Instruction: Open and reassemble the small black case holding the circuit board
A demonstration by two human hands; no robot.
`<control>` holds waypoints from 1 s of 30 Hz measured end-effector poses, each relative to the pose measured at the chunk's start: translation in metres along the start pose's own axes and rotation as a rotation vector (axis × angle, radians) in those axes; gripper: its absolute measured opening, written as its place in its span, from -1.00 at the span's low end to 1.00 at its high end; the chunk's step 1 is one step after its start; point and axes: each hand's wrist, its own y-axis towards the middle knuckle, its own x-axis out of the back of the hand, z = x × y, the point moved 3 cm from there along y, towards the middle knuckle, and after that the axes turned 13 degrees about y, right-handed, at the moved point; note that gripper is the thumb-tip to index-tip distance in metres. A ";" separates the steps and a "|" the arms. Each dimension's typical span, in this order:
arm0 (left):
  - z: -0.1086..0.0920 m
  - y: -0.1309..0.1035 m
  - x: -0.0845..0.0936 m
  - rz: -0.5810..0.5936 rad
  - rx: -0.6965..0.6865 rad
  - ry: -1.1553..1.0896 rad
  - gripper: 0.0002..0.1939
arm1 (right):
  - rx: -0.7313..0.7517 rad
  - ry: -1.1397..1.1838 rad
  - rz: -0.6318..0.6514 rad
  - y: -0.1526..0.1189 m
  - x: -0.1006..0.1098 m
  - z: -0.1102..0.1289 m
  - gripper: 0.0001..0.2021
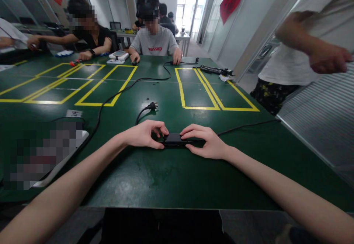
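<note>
A black box-shaped device (173, 139) lies on the green table (155, 177), between my two hands. My left hand (148, 134) grips its left end, fingertips on top and thumb at the near edge. On the right end my right hand (206, 140) does the same, fingers curled on top and thumb low at the front. A black cable (246, 126) runs from behind my right hand towards the right table edge. Just beyond my left hand lies a black power plug (151, 106) with its prongs pointing right; part of its cord is hidden behind the hand.
Yellow tape rectangles (200, 108) mark the table farther off. A long black cable (103, 105) curves across the left side, near a white-edged blurred object (55, 174). A black folded stand (215, 70) lies at back right. People sit opposite; another stands at right.
</note>
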 end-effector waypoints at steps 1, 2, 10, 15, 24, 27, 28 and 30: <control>-0.003 0.000 -0.001 -0.012 -0.014 0.059 -0.59 | 0.004 -0.011 0.008 0.000 0.000 0.000 -0.79; -0.006 0.000 -0.002 -0.028 -0.030 0.128 -0.55 | 0.011 -0.026 0.017 0.000 0.000 0.001 -0.80; -0.018 0.003 -0.015 -0.156 -0.144 0.561 -0.76 | 0.045 -0.292 0.135 -0.001 -0.007 -0.001 -0.67; -0.028 0.003 -0.023 -0.202 -0.263 0.782 -0.80 | 0.063 -0.598 0.232 0.002 -0.016 -0.002 -0.60; -0.030 0.003 -0.034 -0.212 -0.387 0.970 -0.66 | 0.017 -0.669 0.270 0.002 -0.013 0.001 -0.53; -0.031 0.002 -0.033 -0.217 -0.389 0.959 -0.63 | 0.025 -0.623 0.283 0.003 -0.011 0.003 -0.51; -0.032 0.002 -0.033 -0.220 -0.383 0.955 -0.62 | 0.031 -0.604 0.286 0.003 -0.010 0.003 -0.52; -0.033 0.002 -0.032 -0.225 -0.378 0.932 -0.61 | 0.040 -0.577 0.289 0.002 -0.009 0.003 -0.55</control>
